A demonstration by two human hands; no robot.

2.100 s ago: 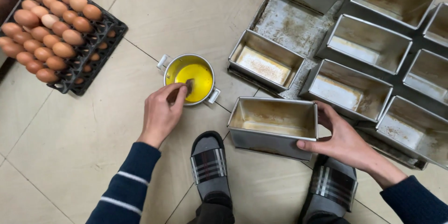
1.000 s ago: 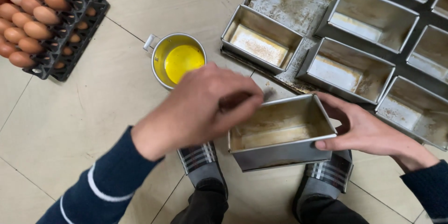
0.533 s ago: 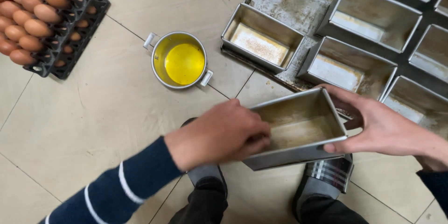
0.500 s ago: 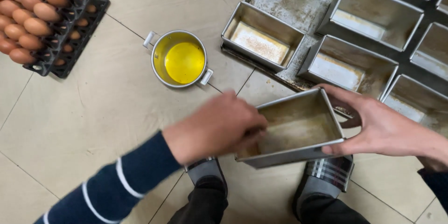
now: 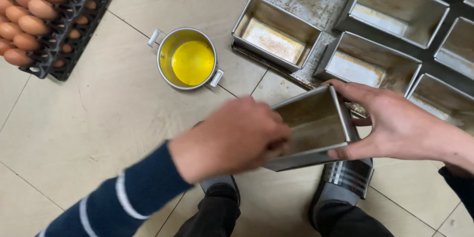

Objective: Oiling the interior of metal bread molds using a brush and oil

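two hands (image 5: 237, 135) around tilted loaf tin (image 5: 316, 128)

Yellow liquid (image 5: 193, 62) (silver pot (image 5: 165, 51)), brown eggs (image 5: 29, 7), navy white-striped sleeve (image 5: 118, 197).

Rectangular metal loaf tin (image 5: 316, 128), tilted, held aloft.

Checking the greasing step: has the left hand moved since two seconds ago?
Yes. The left hand has gone from the pot of yellow liquid to the loaf tin.
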